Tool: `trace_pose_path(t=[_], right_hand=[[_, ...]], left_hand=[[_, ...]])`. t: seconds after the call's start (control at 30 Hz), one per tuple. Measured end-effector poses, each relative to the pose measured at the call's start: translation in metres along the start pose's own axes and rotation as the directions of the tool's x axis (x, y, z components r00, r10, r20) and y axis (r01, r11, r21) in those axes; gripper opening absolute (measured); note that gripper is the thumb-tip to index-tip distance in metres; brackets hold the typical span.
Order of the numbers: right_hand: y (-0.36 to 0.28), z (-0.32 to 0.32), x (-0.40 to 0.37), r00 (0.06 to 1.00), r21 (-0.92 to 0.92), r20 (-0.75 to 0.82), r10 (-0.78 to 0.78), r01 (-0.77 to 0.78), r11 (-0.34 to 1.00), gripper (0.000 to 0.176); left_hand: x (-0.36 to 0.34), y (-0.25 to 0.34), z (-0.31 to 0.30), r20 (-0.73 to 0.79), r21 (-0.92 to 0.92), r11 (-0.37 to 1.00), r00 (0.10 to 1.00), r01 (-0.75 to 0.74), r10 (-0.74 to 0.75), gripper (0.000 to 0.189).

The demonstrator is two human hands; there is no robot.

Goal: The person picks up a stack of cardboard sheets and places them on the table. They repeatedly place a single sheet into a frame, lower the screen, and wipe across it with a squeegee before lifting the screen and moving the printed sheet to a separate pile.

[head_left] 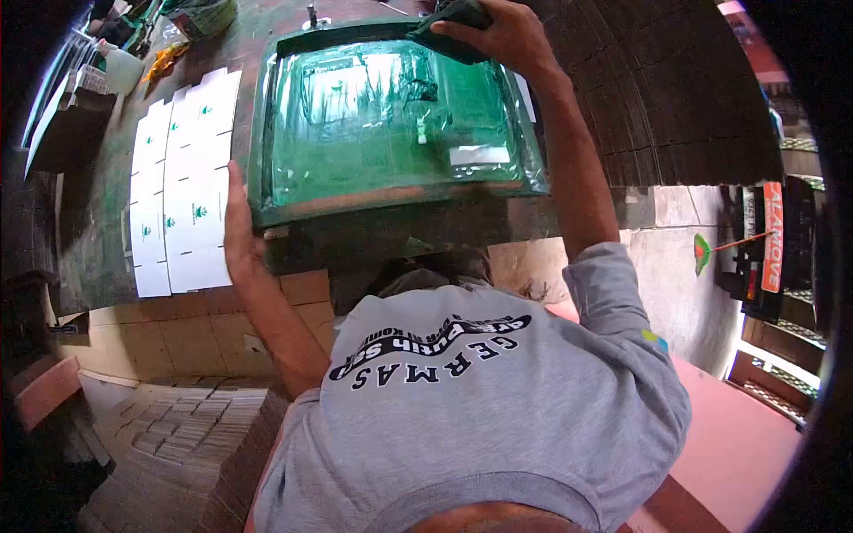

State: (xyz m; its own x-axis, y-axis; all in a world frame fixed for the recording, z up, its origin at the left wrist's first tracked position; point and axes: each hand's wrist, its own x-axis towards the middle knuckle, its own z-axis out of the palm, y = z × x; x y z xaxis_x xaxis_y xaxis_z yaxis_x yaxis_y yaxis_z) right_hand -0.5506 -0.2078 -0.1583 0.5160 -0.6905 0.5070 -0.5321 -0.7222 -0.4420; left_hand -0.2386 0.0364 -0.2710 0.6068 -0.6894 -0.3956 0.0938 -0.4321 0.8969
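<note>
A screen printing frame with a green, shiny mesh lies before me on the table. My left hand grips its near left corner, with the fingers along the outer side and the thumb at the near edge. My right hand is closed on a dark green cloth at the frame's far right corner. Dark ink smears mark the mesh near the cloth. A white rectangle shows at the mesh's lower right. Left of the frame lie white printed card sheets with small green logos.
Stacks of dark cardboard cover the table's right side. A whitish plastic bottle and an orange packet lie at the far left. Bundled flat cardboard sits on the floor at lower left, and a pink surface is at the right.
</note>
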Motion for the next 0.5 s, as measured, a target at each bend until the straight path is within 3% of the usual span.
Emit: trace_pose_path(t=[0.07, 0.1, 0.13, 0.17, 0.23, 0.27, 0.37, 0.43, 0.5], right_hand=[[0.014, 0.007, 0.014, 0.985, -0.181, 0.175, 0.001, 0.031, 0.983, 0.036], [0.022, 0.014, 0.025, 0.959, -0.371, 0.281, 0.017, 0.092, 0.924, 0.03], [0.047, 0.028, 0.029, 0.957, -0.375, 0.291, 0.014, 0.1, 0.921, 0.03], [0.085, 0.05, 0.025, 0.966, -0.378, 0.239, -0.094, 0.182, 0.908, 0.04], [0.127, 0.077, 0.016, 0.949, -0.398, 0.223, -0.225, 0.299, 0.867, 0.055], [0.132, 0.085, 0.014, 0.929, -0.351, 0.194, -0.314, 0.365, 0.862, 0.052], [0.113, 0.086, -0.021, 0.94, -0.424, 0.19, -0.284, 0.339, 0.84, 0.047], [0.093, 0.081, -0.05, 0.951, -0.425, 0.104, -0.292, 0.308, 0.851, 0.042], [0.069, 0.067, -0.08, 0.953, -0.425, 0.136, -0.269, 0.302, 0.853, 0.04]], left_hand=[[0.004, -0.008, 0.005, -0.122, 0.264, 0.963, 0.988, -0.06, 0.096, 0.073], [0.008, -0.011, 0.007, -0.168, 0.356, 0.933, 0.978, -0.055, 0.122, 0.072], [0.014, -0.015, 0.01, -0.195, 0.422, 0.906, 0.971, -0.043, 0.136, 0.072], [0.019, -0.019, 0.014, -0.217, 0.467, 0.884, 0.965, -0.027, 0.145, 0.071], [0.021, -0.024, 0.021, -0.258, 0.491, 0.871, 0.953, -0.011, 0.158, 0.071], [0.019, -0.023, 0.023, -0.275, 0.469, 0.883, 0.948, -0.012, 0.159, 0.071], [0.018, -0.029, 0.028, -0.341, 0.396, 0.917, 0.92, -0.046, 0.194, 0.073], [0.016, -0.03, 0.028, -0.339, 0.399, 0.917, 0.925, -0.024, 0.172, 0.073], [0.016, -0.026, 0.029, -0.345, 0.405, 0.914, 0.92, -0.034, 0.187, 0.071]])
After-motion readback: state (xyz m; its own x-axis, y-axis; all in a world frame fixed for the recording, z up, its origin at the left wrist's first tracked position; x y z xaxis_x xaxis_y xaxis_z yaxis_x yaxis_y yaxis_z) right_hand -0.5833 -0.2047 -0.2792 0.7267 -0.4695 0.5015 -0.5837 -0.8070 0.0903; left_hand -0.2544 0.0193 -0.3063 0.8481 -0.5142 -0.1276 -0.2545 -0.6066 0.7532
